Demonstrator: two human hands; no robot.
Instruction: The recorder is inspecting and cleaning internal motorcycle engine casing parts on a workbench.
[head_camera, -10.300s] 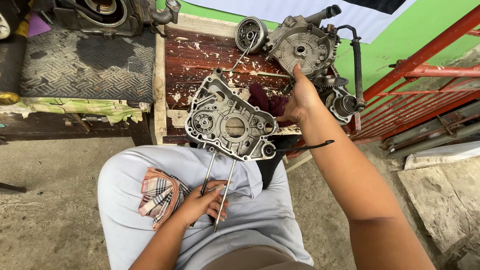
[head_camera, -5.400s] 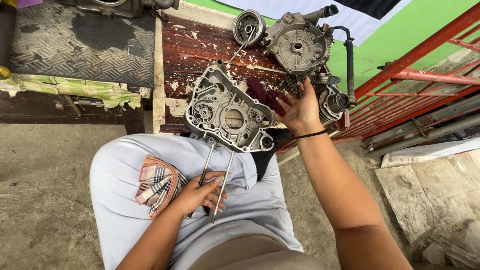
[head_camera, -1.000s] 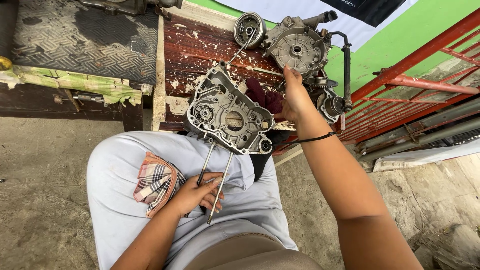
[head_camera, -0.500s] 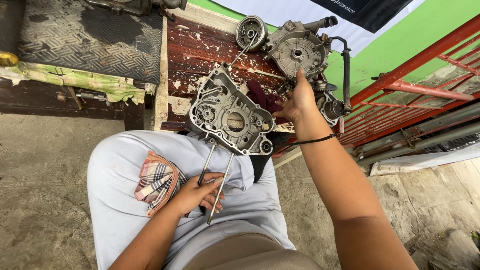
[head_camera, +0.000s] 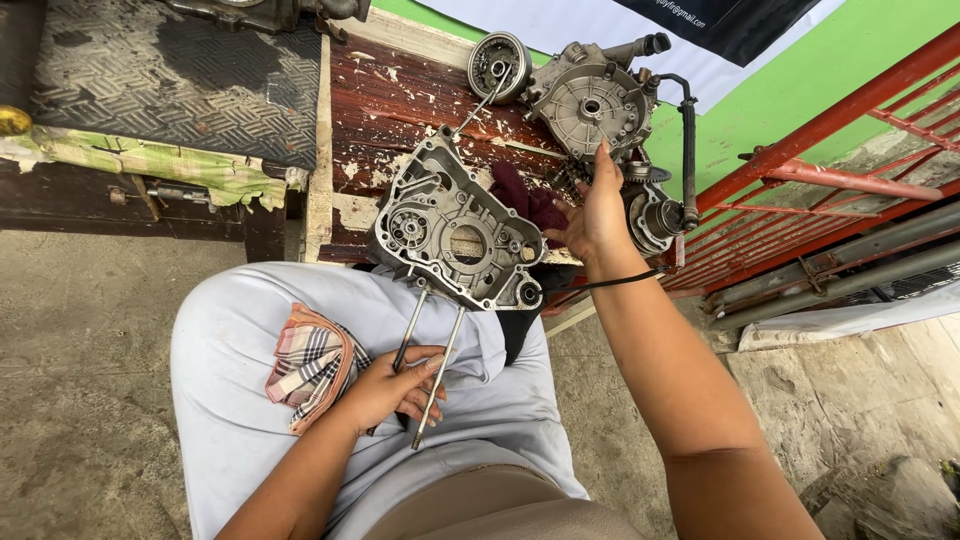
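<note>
A grey metal engine crankcase half (head_camera: 450, 235) leans from my lap onto the edge of a worn red wooden bench (head_camera: 400, 95). Two long metal studs (head_camera: 428, 355) stick out of its lower end toward me. My left hand (head_camera: 392, 388) rests on my thigh, fingers closed around those studs. My right hand (head_camera: 597, 215) is stretched out to the bench, fingers apart, touching the engine parts there beside a dark red rag (head_camera: 528, 200). A round grey engine cover (head_camera: 590, 105) lies just beyond its fingertips.
A plaid cloth (head_camera: 312, 362) lies on my left thigh. A black ribbed rubber mat (head_camera: 170, 85) covers a bench at the left. Red metal railing (head_camera: 820, 170) runs along the right, and a flywheel-like round part (head_camera: 497, 65) sits at the bench's far edge. Concrete floor lies below.
My right hand has shifted a little among the engine parts on the bench, lifting its fingers toward the round cover. My left hand has stayed on the studs.
</note>
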